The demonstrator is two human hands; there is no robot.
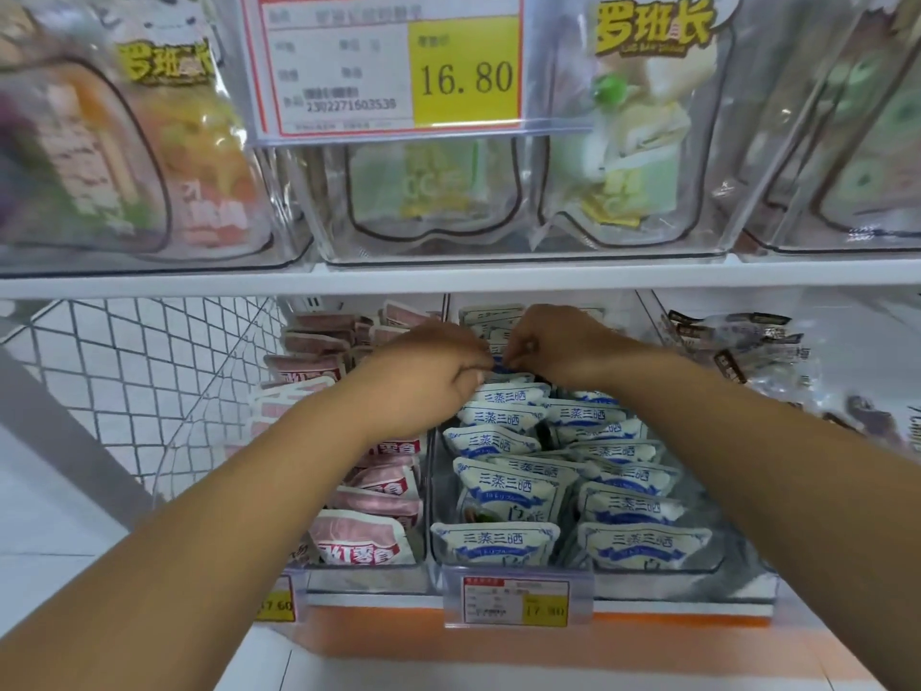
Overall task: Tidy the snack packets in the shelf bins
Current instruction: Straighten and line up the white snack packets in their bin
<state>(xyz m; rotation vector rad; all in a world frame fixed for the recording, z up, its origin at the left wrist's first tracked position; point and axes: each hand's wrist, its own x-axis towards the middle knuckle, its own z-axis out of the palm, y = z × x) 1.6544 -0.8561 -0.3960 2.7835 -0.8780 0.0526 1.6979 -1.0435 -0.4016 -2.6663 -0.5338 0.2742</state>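
Note:
A clear bin (580, 571) on the lower shelf holds several white-and-blue snack packets (503, 483) standing in two rows. My left hand (428, 376) and my right hand (553, 344) meet deep in this bin, both with fingers curled on a blue-and-white packet (498, 366) in the back of the left row. Most of that packet is hidden by my hands. To the left, another clear bin (366, 573) holds several pink packets (356, 538), partly covered by my left forearm.
A white shelf board (448, 279) runs just above my hands, carrying clear bins of large bags (164, 142) and a 16.80 price tag (398, 67). A wire mesh panel (149, 381) stands at the left. Dark-labelled packets (747, 351) lie at the right.

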